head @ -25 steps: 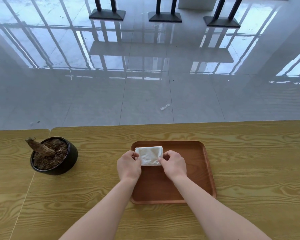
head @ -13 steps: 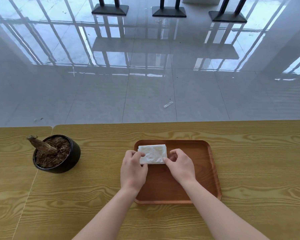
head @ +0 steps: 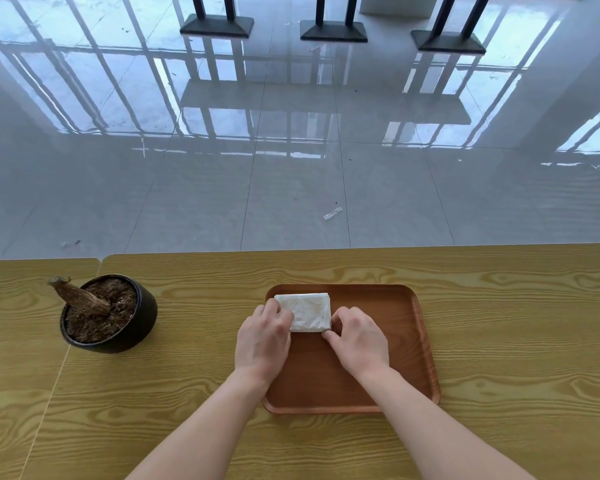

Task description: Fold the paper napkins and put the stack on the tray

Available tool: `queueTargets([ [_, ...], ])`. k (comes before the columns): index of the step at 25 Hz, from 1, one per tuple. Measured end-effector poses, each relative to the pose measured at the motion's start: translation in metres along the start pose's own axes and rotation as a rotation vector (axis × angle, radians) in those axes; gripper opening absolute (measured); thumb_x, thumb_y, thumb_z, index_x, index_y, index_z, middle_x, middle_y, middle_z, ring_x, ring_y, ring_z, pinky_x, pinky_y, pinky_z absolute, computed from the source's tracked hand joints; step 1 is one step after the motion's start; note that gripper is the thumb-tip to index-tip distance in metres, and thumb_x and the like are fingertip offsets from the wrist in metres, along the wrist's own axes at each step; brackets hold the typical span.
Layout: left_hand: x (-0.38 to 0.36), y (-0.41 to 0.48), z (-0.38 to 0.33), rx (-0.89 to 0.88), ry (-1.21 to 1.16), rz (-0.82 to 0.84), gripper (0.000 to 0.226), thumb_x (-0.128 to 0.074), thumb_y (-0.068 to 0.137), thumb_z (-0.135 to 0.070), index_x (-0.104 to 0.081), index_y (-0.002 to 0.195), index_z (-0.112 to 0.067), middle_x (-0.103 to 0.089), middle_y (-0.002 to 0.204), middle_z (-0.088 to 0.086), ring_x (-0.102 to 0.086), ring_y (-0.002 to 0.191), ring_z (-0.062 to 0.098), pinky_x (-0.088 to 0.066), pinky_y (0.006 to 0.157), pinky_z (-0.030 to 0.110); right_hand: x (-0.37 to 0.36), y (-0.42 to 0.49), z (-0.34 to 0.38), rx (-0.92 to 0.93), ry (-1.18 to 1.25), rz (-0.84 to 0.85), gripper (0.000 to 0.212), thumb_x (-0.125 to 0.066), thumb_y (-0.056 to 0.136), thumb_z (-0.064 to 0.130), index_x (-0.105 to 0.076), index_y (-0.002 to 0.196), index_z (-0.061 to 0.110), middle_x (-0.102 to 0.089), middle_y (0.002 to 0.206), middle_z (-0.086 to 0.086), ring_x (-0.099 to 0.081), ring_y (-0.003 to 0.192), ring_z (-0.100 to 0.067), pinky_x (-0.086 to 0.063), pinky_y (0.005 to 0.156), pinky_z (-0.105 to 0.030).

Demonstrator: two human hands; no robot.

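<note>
At lower centre, the white folded paper-napkin stack [head: 307, 311] lies in the upper left corner of the brown rounded wooden tray [head: 378, 313], left hand [head: 262, 337] and right hand [head: 359, 339] pinching its sides with curled fingers; placing seems finished, so a gentle release should come next.

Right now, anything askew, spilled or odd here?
Nothing spilled. The napkin stack sits square in the tray, far-left corner. Odd: the pot holds just soil and a bare leaning stump; a small clear scrap lies on the floor.
</note>
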State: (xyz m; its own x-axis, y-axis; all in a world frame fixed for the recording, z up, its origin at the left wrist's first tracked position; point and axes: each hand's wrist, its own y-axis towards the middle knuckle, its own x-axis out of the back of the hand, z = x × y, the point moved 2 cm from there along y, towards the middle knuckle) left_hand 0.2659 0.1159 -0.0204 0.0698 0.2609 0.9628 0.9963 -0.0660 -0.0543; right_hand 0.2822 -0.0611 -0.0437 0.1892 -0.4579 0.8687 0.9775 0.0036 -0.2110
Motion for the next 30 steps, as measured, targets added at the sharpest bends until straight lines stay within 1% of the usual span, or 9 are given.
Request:
queueTargets([
  [3,-0.001,0.005,-0.001,0.005,0.027,0.012,0.003,-0.065,0.084,-0.010,-0.067,0.086,-0.012,-0.059,0.094,0.004,-0.057,0.077,0.024,-0.051,0.059,0.037,0.000,0.006,0.000,-0.006,-0.012,-0.017,0.015,-0.071,0.085,0.039,-0.060,0.087,0.030,-0.056,0.087,0.012,-0.055,0.085,-0.011,-0.042,0.061,-0.029],
  [5,-0.002,0.007,-0.001,0.005,0.043,0.017,0.004,-0.062,0.086,-0.011,-0.066,0.086,-0.012,-0.059,0.095,0.004,-0.057,0.078,0.023,-0.051,0.059,0.036,-0.001,0.009,0.001,-0.008,-0.013,-0.027,0.015,-0.071,0.085,0.039,-0.060,0.087,0.029,-0.056,0.086,0.012,-0.054,0.083,-0.011,-0.041,0.060,-0.028],
  [8,-0.004,0.009,-0.001,0.015,0.044,0.030,0.007,-0.058,0.090,-0.013,-0.065,0.091,-0.013,-0.057,0.099,0.002,-0.055,0.084,0.021,-0.052,0.058,0.036,-0.001,0.011,0.002,-0.012,-0.016,-0.027,0.014,-0.069,0.086,0.039,-0.059,0.088,0.029,-0.056,0.086,0.012,-0.055,0.084,-0.011,-0.041,0.060,-0.029],
  [11,-0.007,0.011,-0.001,0.015,0.047,0.037,0.009,-0.054,0.093,-0.015,-0.064,0.094,-0.014,-0.055,0.102,0.001,-0.053,0.088,0.019,-0.054,0.057,0.035,-0.002,0.012,0.003,-0.010,-0.026,-0.026,0.014,-0.067,0.087,0.038,-0.058,0.087,0.028,-0.055,0.086,0.011,-0.051,0.081,-0.011,-0.041,0.059,-0.029],
  [18,-0.010,0.011,0.000,0.029,0.035,0.050,0.008,-0.056,0.091,-0.013,-0.064,0.089,-0.013,-0.057,0.099,0.001,-0.054,0.084,0.020,-0.053,0.054,0.036,-0.004,0.013,0.003,-0.025,-0.011,-0.025,0.013,-0.068,0.087,0.037,-0.059,0.088,0.028,-0.057,0.087,0.011,-0.052,0.081,-0.011,-0.041,0.060,-0.029],
  [22,-0.007,0.010,0.000,0.011,0.029,0.042,0.011,-0.059,0.081,-0.010,-0.066,0.089,-0.013,-0.060,0.097,0.001,-0.054,0.082,0.020,-0.050,0.052,0.033,-0.002,0.014,0.005,-0.038,0.009,-0.009,0.013,-0.067,0.086,0.037,-0.059,0.088,0.028,-0.058,0.087,0.010,-0.057,0.083,-0.013,-0.044,0.061,-0.031],
  [24,-0.005,0.010,0.002,0.021,0.021,0.032,0.019,-0.058,0.078,-0.012,-0.067,0.095,-0.014,-0.059,0.100,0.000,-0.053,0.085,0.020,-0.051,0.056,0.032,-0.001,0.014,0.006,-0.036,0.009,0.010,0.014,-0.068,0.086,0.036,-0.059,0.090,0.027,-0.058,0.090,0.009,-0.058,0.085,-0.014,-0.045,0.063,-0.031],
  [26,-0.001,0.009,0.001,0.019,0.026,0.024,0.024,-0.056,0.078,-0.014,-0.066,0.100,-0.015,-0.059,0.104,0.000,-0.053,0.088,0.021,-0.052,0.063,0.033,0.002,0.012,0.008,-0.030,0.005,0.029,0.013,-0.067,0.085,0.034,-0.058,0.091,0.026,-0.059,0.092,0.008,-0.059,0.086,-0.015,-0.048,0.065,-0.032],
  [30,0.008,0.006,0.002,0.019,0.098,0.027,0.028,-0.051,0.080,-0.019,-0.064,0.105,-0.018,-0.059,0.105,0.000,-0.053,0.089,0.022,-0.045,0.074,0.033,0.014,0.008,0.010,0.008,-0.019,0.013,0.011,-0.062,0.087,0.031,-0.058,0.095,0.024,-0.059,0.092,0.007,-0.056,0.086,-0.015,-0.045,0.064,-0.031],
])
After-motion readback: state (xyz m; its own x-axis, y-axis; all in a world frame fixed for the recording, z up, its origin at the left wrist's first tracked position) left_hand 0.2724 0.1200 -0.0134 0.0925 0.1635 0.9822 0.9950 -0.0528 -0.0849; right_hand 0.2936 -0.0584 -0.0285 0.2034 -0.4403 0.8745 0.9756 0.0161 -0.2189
